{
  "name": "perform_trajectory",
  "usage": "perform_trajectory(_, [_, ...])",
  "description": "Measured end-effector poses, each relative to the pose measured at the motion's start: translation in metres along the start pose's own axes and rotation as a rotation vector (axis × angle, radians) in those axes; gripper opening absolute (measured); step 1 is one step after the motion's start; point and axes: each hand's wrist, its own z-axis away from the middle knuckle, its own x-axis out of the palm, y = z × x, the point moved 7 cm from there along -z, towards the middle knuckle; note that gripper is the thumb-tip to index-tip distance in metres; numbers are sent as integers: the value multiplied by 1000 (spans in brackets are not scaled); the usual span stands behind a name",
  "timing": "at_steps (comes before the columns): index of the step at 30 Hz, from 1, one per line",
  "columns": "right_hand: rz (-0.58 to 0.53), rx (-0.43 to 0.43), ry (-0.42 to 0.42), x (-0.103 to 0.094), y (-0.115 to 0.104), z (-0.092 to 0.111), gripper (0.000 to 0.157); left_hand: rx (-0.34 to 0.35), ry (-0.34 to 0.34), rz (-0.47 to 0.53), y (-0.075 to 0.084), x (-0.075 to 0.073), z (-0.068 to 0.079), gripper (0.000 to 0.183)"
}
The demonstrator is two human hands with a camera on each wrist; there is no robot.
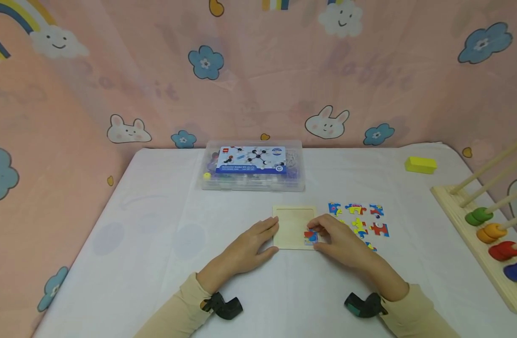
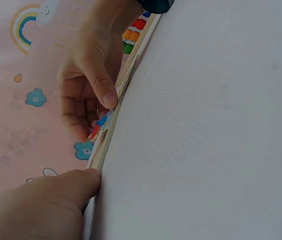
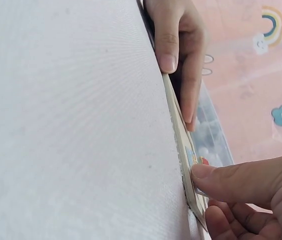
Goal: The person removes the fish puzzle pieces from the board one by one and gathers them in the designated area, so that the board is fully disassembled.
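Note:
A square wooden puzzle board with a raised rim lies flat on the white table. My left hand rests against its left edge, thumb and fingers fairly straight; the left thumb touches the near corner in the right wrist view. At the board's lower right corner, my right hand pinches a red and blue jigsaw piece between thumb and fingers. In the left wrist view this piece sits tilted at the rim. Several loose jigsaw pieces lie right of the board, some partly hidden by the right hand.
A clear plastic molecular model kit box stands behind the board. At the back right is a yellow block. A wooden bead rack with coloured beads on slanted pegs occupies the right side. Patterned pink cloth hangs behind the table.

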Motion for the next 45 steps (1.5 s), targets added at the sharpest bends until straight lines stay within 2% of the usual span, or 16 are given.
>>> perform_trajectory(16, [48, -59, 45, -3, -3, 1, 39, 5, 5, -12, -1, 2, 0, 60])
perform_trajectory(21, [28, -62, 45, -12, -2, 5, 38, 8, 1, -4, -1, 2, 0, 60])
perform_trajectory(24, [25, -33, 44, -20, 1, 11, 37, 9, 1, -11, -1, 3, 0, 60])
perform_trajectory(35, [52, 53, 98, -58, 32, 45, 39, 8, 1, -11, -1, 2, 1, 60])
perform_trajectory(42, [33, 21, 168, -78, 59, 71, 39, 11, -2, -5, 0, 2, 1, 60])
perform_trajectory(45, [41, 53, 171, -82, 74, 80, 40, 13, 1, -7, 0, 1, 1, 60])
